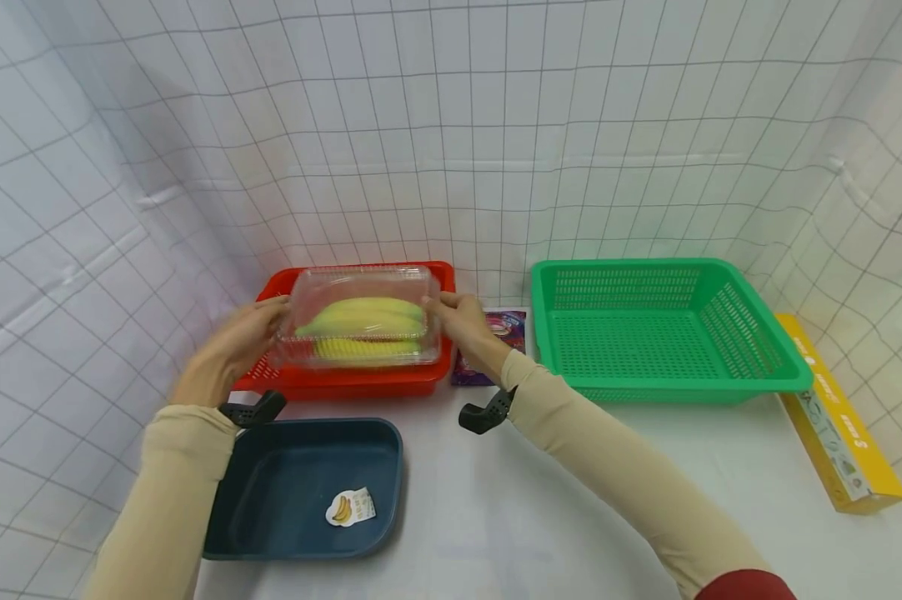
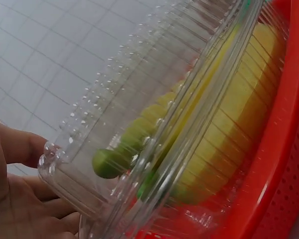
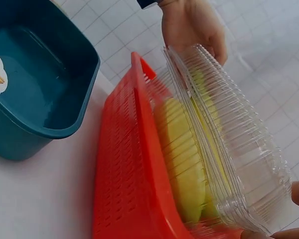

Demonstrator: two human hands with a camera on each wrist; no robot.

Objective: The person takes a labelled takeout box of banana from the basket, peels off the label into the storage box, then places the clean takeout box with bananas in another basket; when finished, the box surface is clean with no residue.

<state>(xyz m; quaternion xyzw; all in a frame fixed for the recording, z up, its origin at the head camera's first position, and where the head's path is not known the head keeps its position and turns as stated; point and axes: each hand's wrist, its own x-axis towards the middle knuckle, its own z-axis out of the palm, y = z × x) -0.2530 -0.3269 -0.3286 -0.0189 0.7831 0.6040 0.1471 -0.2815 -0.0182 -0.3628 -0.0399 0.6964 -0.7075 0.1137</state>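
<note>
A clear plastic clamshell box [image 1: 357,285] with bananas [image 1: 368,317] inside is held between my two hands, over and partly within the red basket [image 1: 361,385]. My left hand [image 1: 233,343] grips the box's left end; the left wrist view shows the index finger at a corner and the other fingers behind and below it. At the opposite end my right hand [image 1: 468,332] pinches the box, thumb on one side and fingers beneath. Through the ribbed plastic [image 3: 224,134] the fruit looks yellow with greenish tips.
A dark blue tub [image 1: 286,492] in front holds a banana-picture label [image 1: 351,507]. To the right stands a green basket [image 1: 623,333], with a yellow box [image 1: 841,417] beside it. A purple packet [image 1: 507,327] lies between the baskets. Gridded white cloth [image 1: 488,125] hangs behind.
</note>
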